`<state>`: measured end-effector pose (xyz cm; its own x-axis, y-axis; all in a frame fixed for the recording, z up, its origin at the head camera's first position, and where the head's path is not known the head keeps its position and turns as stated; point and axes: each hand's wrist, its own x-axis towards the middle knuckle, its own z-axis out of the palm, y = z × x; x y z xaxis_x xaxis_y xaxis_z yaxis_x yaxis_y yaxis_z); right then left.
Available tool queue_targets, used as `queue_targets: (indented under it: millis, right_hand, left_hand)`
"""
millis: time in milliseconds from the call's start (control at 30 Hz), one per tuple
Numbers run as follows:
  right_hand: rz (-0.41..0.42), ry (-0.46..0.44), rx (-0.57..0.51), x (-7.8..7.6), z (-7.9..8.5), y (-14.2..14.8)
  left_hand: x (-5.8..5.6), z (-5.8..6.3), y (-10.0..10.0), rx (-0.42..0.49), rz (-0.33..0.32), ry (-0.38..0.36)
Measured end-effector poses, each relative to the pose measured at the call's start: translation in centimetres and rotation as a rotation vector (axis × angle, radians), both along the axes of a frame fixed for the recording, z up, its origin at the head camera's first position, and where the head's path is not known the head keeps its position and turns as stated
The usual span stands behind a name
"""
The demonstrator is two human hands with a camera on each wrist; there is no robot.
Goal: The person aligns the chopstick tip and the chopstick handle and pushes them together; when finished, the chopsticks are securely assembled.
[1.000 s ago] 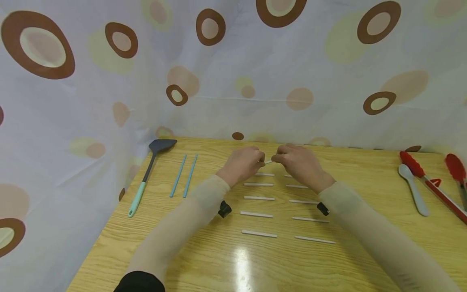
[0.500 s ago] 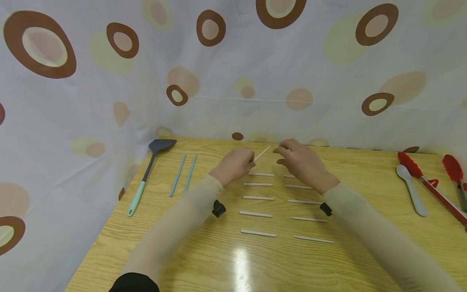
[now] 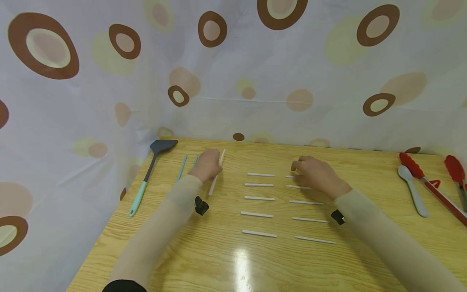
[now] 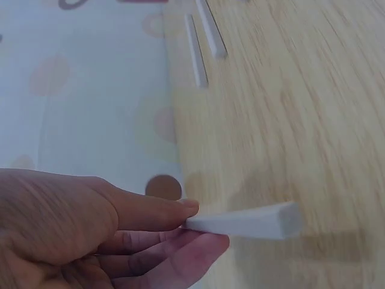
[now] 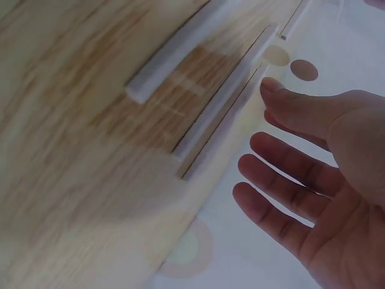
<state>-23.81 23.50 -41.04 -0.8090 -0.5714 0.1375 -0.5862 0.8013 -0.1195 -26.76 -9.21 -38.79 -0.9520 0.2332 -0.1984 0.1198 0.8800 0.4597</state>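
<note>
My left hand (image 3: pixel 208 164) pinches a white chopstick (image 3: pixel 213 185) between thumb and fingers, just right of two light blue chopsticks (image 3: pixel 181 168). In the left wrist view, the square end of that chopstick (image 4: pixel 258 223) points away from the fingertips, over the wood. My right hand (image 3: pixel 316 175) hovers over the far end of a column of white chopsticks (image 3: pixel 310 220). Its loosely bent fingers (image 5: pixel 271 214) hold nothing in the right wrist view. To the left of that column lies another column of white chopsticks (image 3: pixel 257 214), spaced apart and roughly parallel.
A dark spatula with a mint handle (image 3: pixel 146 174) lies at the table's left edge. On the right are a grey spoon (image 3: pixel 413 190), red-tipped tongs (image 3: pixel 432 182) and another red-headed utensil (image 3: pixel 455 168). A patterned cloth (image 3: pixel 270 113) stands behind the wooden table (image 3: pixel 204 251).
The left hand has carried the chopstick leftward to beside the blue ones and turned it to point front-to-back. The right hand has let go of it and shifted right and nearer.
</note>
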Motion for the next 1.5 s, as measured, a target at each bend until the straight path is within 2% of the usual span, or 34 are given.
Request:
queue_targets:
  millis: [167, 467, 633, 1000, 1500]
  right_hand:
    - [-0.004, -0.078, -0.034, 0.0, -0.2, 0.6]
    - [-0.009, -0.158, -0.061, -0.3, -0.6, 1.2]
    - [-0.002, -0.163, -0.076, -0.4, -0.6, 1.4]
    - [-0.006, -0.160, -0.081, -0.4, -1.0, 1.6]
    - [-0.087, -0.133, -0.021, -0.4, -0.9, 1.6]
  left_hand:
    - [-0.3, -0.6, -1.2, -0.002, 0.067, -0.026]
    - [-0.9, -1.3, -2.7, -0.066, 0.092, 0.022]
    - [-1.3, -1.6, -3.5, -0.074, 0.102, 0.006]
    - [-1.0, -1.6, -4.4, -0.073, 0.123, -0.014]
    - [-0.7, -1.3, -4.3, -0.080, 0.120, -0.023]
